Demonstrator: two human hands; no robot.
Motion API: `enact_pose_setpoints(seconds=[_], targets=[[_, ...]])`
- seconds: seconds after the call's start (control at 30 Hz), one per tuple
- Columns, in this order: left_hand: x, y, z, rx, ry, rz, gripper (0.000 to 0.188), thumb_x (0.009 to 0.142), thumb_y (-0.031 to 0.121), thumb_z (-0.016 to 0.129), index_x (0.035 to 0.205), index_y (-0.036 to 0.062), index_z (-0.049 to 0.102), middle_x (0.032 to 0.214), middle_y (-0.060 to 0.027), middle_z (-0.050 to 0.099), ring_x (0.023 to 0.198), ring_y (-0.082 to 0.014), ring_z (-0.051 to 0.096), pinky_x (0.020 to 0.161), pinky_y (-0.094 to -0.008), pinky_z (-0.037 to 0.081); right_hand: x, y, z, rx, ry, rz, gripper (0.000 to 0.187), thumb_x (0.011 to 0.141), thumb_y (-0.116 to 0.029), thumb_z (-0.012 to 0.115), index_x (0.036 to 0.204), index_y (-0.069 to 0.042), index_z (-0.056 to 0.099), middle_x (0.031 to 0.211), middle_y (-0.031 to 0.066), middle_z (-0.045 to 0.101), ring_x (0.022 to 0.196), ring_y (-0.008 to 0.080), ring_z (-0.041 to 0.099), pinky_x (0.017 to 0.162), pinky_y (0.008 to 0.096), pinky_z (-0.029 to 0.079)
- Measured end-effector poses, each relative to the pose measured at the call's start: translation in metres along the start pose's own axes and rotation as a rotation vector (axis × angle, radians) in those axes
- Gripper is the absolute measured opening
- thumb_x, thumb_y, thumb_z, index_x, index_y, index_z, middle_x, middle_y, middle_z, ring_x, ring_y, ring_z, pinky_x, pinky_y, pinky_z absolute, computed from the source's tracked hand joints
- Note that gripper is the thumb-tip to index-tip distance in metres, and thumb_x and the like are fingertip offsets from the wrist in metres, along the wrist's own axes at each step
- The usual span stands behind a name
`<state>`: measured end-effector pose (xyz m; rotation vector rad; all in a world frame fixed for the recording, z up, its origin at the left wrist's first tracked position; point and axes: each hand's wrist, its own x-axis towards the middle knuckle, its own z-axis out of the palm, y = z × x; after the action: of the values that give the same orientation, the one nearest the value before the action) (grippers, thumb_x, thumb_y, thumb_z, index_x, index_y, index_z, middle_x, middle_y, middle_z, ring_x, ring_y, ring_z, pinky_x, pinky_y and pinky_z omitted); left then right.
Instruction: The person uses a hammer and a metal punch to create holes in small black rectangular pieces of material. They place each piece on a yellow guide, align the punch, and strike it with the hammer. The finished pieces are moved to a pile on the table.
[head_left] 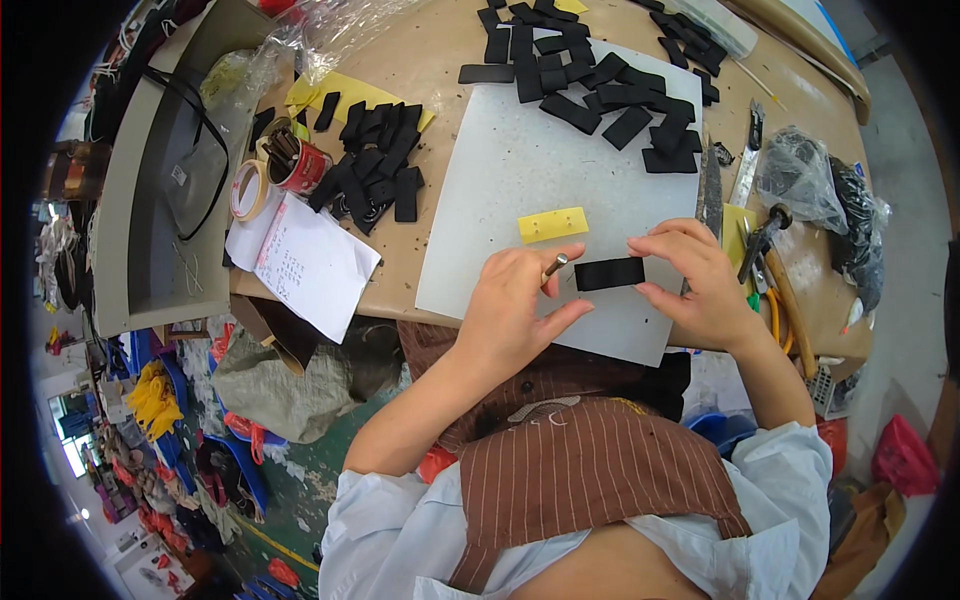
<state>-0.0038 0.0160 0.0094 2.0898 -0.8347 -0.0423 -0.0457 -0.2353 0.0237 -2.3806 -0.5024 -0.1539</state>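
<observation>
A short black fabric strip (610,273) lies flat on the white board (470,180), close to its near edge. My left hand (515,303) is beside the strip's left end. Its curled fingers hold a short metal punch (554,268), while the thumb and forefinger stretch toward the strip. My right hand (695,275) is at the strip's right end, with thumb and forefinger apart at either long edge; whether both touch it I cannot tell. Just beyond lies a yellow rectangular template (553,225) with small holes.
Black strips (625,95) cover the board's far end; another pile (375,165) lies left. A red can (303,170), a tape roll (248,190) and a notebook (305,255) stand at left. At right are a hammer (785,290), a cutter knife (748,155) and plastic-wrapped bundles (850,220).
</observation>
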Motion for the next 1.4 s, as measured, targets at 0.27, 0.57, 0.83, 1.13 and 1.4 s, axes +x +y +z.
enact_pose_setpoints(seconds=[0.27,0.57,0.83,1.13,1.4], targets=[[0.002,-0.003,0.013,0.012,0.021,-0.003,0.046,0.071,0.009,0.083,0.08,0.0091,0.038,0.105,-0.0072,0.072,0.087,-0.0238,0.064,0.083,-0.0364,0.046,0.003,0.001,0.003,-0.074,-0.033,-0.05,0.05,0.069,-0.009,0.077,0.118,-0.012,0.064,0.101,0.0034,0.066,0.106,0.0263,0.057,0.091,0.0396,0.045],[0.003,-0.002,0.016,0.031,0.024,0.002,0.035,0.071,0.004,0.081,0.094,0.004,0.054,0.082,-0.0022,0.064,0.075,-0.0222,0.06,0.081,-0.0359,0.047,0.0,0.003,0.006,-0.05,0.023,-0.053,0.061,0.069,-0.008,0.077,0.127,-0.011,0.058,0.1,0.0028,0.067,0.106,0.0269,0.057,0.091,0.0396,0.047],[0.008,0.004,0.013,0.063,0.003,0.027,0.035,0.071,0.005,0.081,0.095,0.0035,0.056,0.079,-0.0022,0.061,0.071,-0.0213,0.058,0.077,-0.0361,0.047,-0.003,0.004,0.004,0.007,0.023,0.0,0.068,0.07,-0.007,0.076,0.134,-0.01,0.053,0.103,0.0019,0.068,0.106,0.0277,0.057,0.091,0.0395,0.047],[0.004,0.0,0.015,0.058,0.02,0.048,0.04,0.07,0.006,0.081,0.107,0.0068,0.064,0.073,-0.0011,0.055,0.069,-0.0193,0.056,0.076,-0.0346,0.047,-0.008,0.013,0.013,-0.186,0.075,-0.164,0.02,0.072,-0.016,0.076,0.092,-0.016,0.074,0.101,-0.0023,0.069,0.105,0.0238,0.059,0.087,0.0383,0.048],[-0.014,-0.003,0.0,0.335,-0.096,0.246,0.021,0.076,-0.001,0.073,0.088,0.0063,0.057,0.12,-0.0036,0.068,0.097,-0.0232,0.067,0.098,-0.0438,0.042,-0.003,0.008,0.008,-0.229,0.055,-0.17,0.017,0.073,-0.016,0.076,0.089,-0.017,0.074,0.102,-0.0038,0.068,0.106,0.0242,0.059,0.087,0.0389,0.048]])
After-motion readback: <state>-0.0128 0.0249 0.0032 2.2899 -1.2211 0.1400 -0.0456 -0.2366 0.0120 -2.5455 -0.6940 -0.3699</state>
